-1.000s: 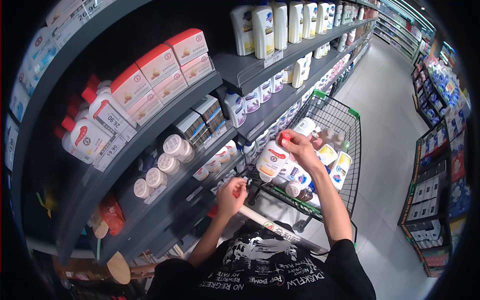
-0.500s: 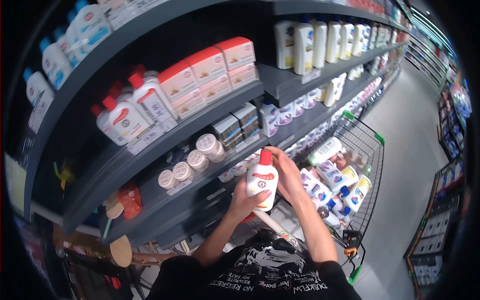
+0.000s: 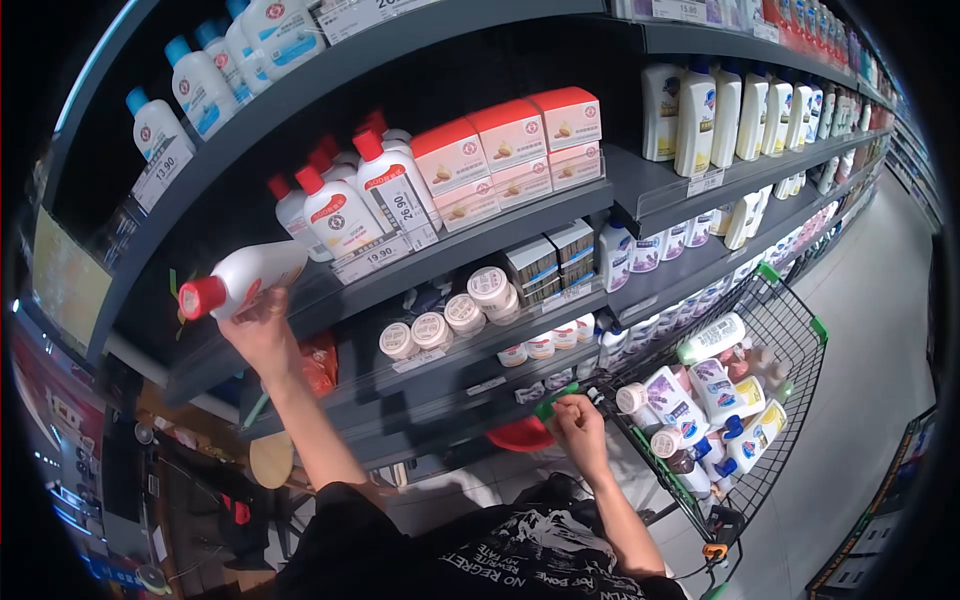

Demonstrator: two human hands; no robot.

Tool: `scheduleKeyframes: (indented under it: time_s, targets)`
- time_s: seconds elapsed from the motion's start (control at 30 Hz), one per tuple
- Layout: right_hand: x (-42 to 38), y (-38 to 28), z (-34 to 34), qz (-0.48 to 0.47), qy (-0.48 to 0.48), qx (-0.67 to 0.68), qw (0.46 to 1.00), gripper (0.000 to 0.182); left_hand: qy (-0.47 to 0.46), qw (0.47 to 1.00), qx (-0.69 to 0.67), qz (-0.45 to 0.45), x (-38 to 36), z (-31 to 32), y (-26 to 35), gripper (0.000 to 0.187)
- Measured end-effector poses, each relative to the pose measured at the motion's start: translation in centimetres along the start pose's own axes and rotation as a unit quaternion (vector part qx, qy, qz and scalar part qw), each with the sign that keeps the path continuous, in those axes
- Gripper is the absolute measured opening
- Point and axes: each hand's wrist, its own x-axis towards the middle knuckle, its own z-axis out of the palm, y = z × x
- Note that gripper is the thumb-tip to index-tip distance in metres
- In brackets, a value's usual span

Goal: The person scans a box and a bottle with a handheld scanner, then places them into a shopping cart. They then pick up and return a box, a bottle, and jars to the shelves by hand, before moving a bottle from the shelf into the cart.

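My left hand point(image 3: 262, 330) is closed around a white bottle with a red cap point(image 3: 245, 280). The bottle lies tilted at the left, its cap pointing left and its base near the shelf edge beside similar red-capped bottles point(image 3: 338, 212). Low in the middle, my right hand point(image 3: 580, 430) is curled closed with no object visible in it, close to the green corner of the shopping cart point(image 3: 815, 375). White, purple-labelled and yellow-labelled bottles point(image 3: 715, 390) and pink-white jars point(image 3: 632, 398) lie inside the cart.
Red-and-pink boxes point(image 3: 497, 150) share the shelf point(image 3: 520, 208) with the red-capped bottles. Below are round jars point(image 3: 431, 330) and dark boxes point(image 3: 533, 268). Blue-capped bottles point(image 3: 205, 90) stand at upper left, white pump-style bottles point(image 3: 697, 120) at upper right. A round stool point(image 3: 271, 460) is at lower left.
My left hand has carried the bottle left toward the shelf and tipped it over. My right hand has let go of it and moved lower. The view has shifted left.
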Motion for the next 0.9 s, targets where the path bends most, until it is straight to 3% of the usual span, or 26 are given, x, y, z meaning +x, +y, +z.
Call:
scheduleKeyframes:
  time_s: [0.1,0.23,0.6,0.9]
  targets:
    - [-0.1,0.2,-0.1,0.001,-0.028,-0.003,1.000,0.008,-0.015,0.991,0.121,-0.060,1.3,-0.8,-0.2,0.059]
    - [-0.2,-0.1,0.3,0.013,-0.013,0.072,0.997,0.008,-0.083,0.957,0.273,-0.052,3.2,0.1,-0.2,0.054]
    - [-0.2,0.2,-0.2,0.026,-0.001,0.028,0.999,0.007,-0.148,0.946,0.229,-0.179,5.0,-0.1,-2.7,0.051]
    - [-0.1,0.5,-0.2,0.022,-0.009,0.003,1.000,0.007,-0.193,0.922,0.171,-0.288,6.6,-1.4,-4.3,0.060]
